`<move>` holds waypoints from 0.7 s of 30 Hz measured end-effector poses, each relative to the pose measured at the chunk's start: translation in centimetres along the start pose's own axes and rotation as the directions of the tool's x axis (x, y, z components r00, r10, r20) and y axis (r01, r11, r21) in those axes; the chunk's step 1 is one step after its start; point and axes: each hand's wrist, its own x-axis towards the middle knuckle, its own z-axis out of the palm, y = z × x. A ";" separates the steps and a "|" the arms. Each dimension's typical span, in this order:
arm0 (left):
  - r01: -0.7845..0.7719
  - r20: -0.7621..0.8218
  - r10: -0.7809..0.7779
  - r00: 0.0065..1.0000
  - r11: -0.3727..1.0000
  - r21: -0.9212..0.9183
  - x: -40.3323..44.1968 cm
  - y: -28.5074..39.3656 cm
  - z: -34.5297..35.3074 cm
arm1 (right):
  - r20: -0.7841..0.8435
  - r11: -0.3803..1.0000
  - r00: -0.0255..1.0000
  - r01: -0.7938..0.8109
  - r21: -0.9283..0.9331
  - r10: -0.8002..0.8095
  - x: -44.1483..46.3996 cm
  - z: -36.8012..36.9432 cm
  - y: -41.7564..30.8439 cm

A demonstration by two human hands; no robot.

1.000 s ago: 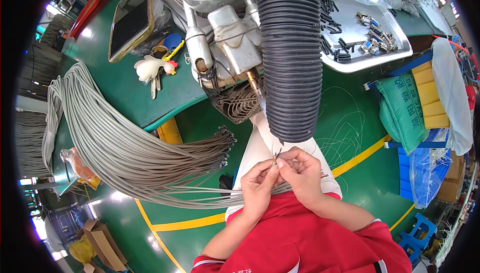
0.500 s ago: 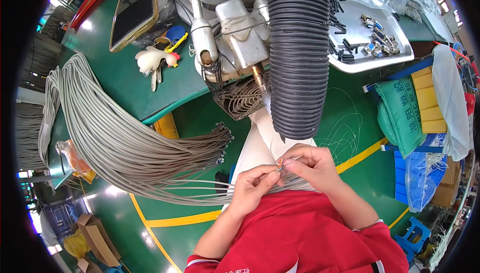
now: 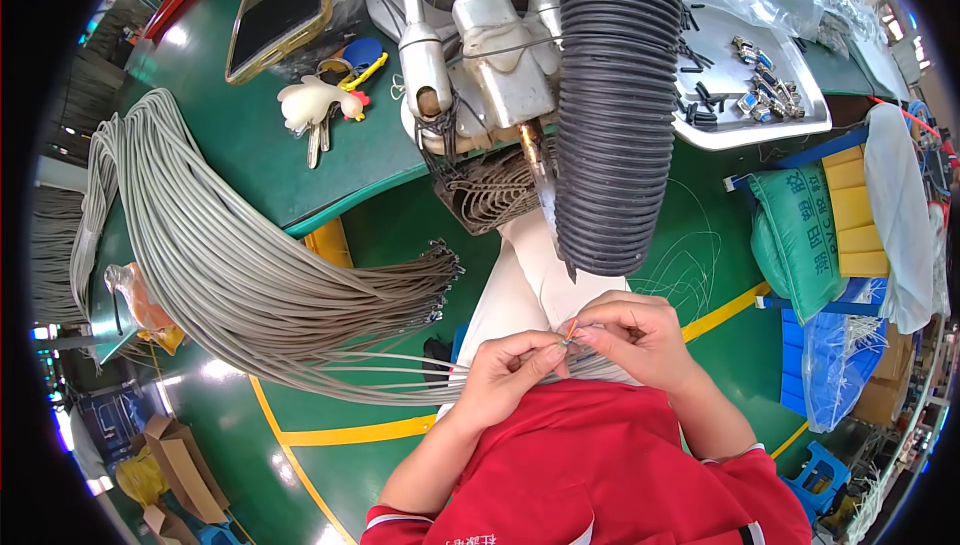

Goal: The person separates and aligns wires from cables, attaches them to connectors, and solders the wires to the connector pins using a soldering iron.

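Pinching thin coloured wires between the nearly meeting thumb and forefinger of the left hand, over the lap and short of the near edge of the green desk. Holding the right hand's thumb and forefinger close together just beside the orange strand, too small to tell whether gripping it.

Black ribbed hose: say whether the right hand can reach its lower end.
Likely yes: the black ribbed hose appears to end near the right hand, nothing visible between, though that hand is busy with wires.
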 end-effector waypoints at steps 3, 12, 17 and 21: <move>0.015 0.025 -0.014 1.000 1.000 -0.017 0.0 0.2 -0.1 | 0.018 0.999 0.999 -0.039 0.023 0.039 -0.1 0.0 0.0; 0.000 0.014 0.000 1.000 0.999 -0.049 0.2 0.5 0.1 | 0.048 0.721 0.944 -0.282 0.632 0.328 -0.4 2.4 1.7; 0.021 -0.040 -0.023 0.999 0.998 -0.052 0.5 0.1 -0.1 | 0.026 0.624 0.898 -0.326 0.710 0.440 -0.4 2.9 2.7; -0.022 -0.152 0.008 0.988 0.996 -0.091 0.7 -0.4 0.0 | -0.312 0.991 0.941 -0.123 0.052 0.133 -0.8 2.3 1.8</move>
